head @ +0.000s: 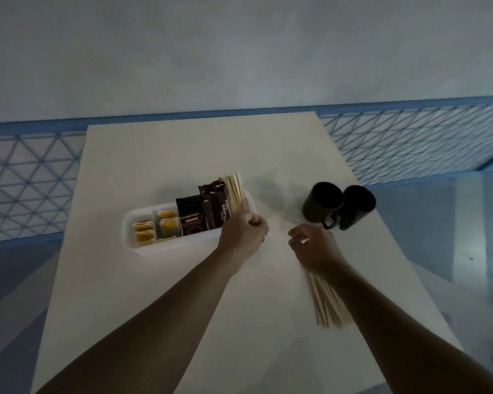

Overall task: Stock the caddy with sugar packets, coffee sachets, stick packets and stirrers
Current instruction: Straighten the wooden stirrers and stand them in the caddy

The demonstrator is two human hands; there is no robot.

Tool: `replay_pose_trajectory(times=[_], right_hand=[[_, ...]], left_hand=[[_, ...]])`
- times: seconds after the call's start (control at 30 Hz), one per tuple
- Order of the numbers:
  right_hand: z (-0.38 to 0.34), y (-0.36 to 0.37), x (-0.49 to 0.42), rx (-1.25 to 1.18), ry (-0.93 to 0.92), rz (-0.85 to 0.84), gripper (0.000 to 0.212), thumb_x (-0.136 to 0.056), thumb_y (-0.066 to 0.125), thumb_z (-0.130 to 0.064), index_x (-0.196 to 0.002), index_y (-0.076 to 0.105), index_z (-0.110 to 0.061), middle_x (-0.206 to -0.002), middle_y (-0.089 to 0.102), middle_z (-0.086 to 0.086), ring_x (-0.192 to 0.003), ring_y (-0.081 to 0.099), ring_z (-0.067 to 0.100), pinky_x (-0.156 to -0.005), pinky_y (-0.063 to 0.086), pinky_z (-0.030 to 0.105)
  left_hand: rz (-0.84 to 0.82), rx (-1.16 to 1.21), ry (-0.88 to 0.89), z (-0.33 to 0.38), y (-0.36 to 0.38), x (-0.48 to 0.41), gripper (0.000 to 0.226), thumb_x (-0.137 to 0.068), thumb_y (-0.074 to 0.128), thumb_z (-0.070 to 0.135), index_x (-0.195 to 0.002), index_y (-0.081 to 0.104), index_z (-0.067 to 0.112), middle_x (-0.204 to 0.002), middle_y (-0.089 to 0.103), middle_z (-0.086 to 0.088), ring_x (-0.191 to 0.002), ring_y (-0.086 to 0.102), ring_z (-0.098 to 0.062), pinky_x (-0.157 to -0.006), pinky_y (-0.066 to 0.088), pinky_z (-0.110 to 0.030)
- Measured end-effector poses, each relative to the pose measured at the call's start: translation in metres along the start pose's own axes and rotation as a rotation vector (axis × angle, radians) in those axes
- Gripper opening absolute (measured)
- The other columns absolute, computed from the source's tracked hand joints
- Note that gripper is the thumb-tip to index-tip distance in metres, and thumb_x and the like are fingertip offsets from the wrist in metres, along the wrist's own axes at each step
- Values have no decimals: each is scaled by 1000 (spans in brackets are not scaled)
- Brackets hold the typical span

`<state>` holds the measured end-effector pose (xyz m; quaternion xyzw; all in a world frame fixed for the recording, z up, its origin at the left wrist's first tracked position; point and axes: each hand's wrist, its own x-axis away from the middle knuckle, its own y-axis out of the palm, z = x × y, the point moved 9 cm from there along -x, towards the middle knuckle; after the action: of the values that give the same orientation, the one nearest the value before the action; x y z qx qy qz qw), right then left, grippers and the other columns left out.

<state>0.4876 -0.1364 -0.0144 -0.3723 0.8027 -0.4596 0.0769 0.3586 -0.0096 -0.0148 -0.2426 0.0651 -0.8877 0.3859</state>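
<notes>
Left hand (243,234) curls its grip round stirrers (234,194) upright in the caddy (130,233) (coffee sachets (190,216), sugar packets (144,236) alongside); right hand (310,247) grips a spare bundle (328,304).

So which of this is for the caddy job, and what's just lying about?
Job: caddy, sugar packets, coffee sachets, stick packets, standing stirrers in left hand, spare stirrers in right hand.
Lying about: two black mugs.

Dim, flat light; soft shadows, slight blur, wide-angle bending at edges.
</notes>
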Motion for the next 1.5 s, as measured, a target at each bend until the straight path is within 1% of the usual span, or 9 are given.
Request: replay_pose_trajectory(times=[0.13, 0.23, 0.43, 0.57, 0.7, 0.9, 1.0, 1.2, 1.5], right_hand=[[46, -13, 18, 23, 111, -37, 24, -94, 59, -18, -114, 71, -18, -110, 72, 0, -101, 65, 18, -85, 48, 28], [78, -30, 25, 35, 147, -5, 20, -95, 58, -14, -109, 71, -21, -106, 73, -1, -92, 64, 14, -77, 47, 26], [125, -49, 25, 143, 186, -13, 31, -91, 65, -17, -122, 68, -16, -117, 70, 4, -105, 64, 21, -87, 47, 28], [143, -48, 18, 157, 201, -99, 40, -91, 68, -21, -130, 62, -17, -124, 66, 6, -111, 62, 23, -88, 47, 30], [152, -47, 9, 135, 191, -171, 38, -93, 65, -25, -130, 62, -17, -120, 67, 5, -105, 63, 21, -83, 47, 27], [156, -34, 6, 87, 192, -310, 22, -92, 62, -27, -112, 71, -25, -110, 68, 1, -98, 63, 18, -81, 54, 30], [155, -30, 8, 66, 180, -328, 16, -91, 66, -29, -104, 71, -22, -103, 67, 1, -91, 62, 17, -68, 51, 24], [153, -22, 9, 76, 162, -357, 16, -86, 72, -35, -92, 69, -20, -94, 67, 2, -82, 60, 13, -58, 47, 22], [157, -21, 5, 37, 178, -379, 24, -86, 72, -34, -100, 68, -16, -95, 67, 4, -85, 64, 16, -73, 57, 28]], left_hand=[[-143, -90, -86, -21, 43, 12, 3, -87, 64, 21, -87, 67, 19, -86, 72, -2, -84, 70, -19, -83, 60, -41], [-199, -153, -146, -32, 71, 17, 6, -86, 65, 25, -88, 67, 19, -92, 71, -4, -88, 69, -22, -82, 60, -42], [-295, -230, -318, -52, 121, 26, 17, -86, 69, 20, -99, 68, 10, -90, 72, -10, -75, 72, -22, -70, 63, -37], [-272, -249, -373, -54, 146, 31, 26, -84, 66, 13, -108, 67, 5, -99, 70, -14, -72, 71, -23, -62, 62, -32], [-237, -268, -376, -52, 167, 32, 26, -86, 66, 18, -109, 66, 6, -102, 69, -13, -80, 71, -25, -68, 63, -36], [-195, -324, -354, -52, 186, 33, 36, -84, 69, 41, -106, 67, 12, -101, 71, -8, -86, 70, -23, -80, 61, -37], [-148, -445, -281, -45, 188, 34, 46, -83, 68, 52, -110, 66, 15, -105, 71, -5, -83, 64, -15, -71, 53, -26], [-50, -494, -201, -34, 186, 40, 36, -85, 70, 41, -109, 66, 15, -105, 71, -1, -77, 54, -11, -67, 43, -24], [4, -497, -187, -30, 183, 44, 24, -92, 58, 33, -106, 67, 15, -105, 70, -4, -93, 67, -23, -76, 52, -30]])
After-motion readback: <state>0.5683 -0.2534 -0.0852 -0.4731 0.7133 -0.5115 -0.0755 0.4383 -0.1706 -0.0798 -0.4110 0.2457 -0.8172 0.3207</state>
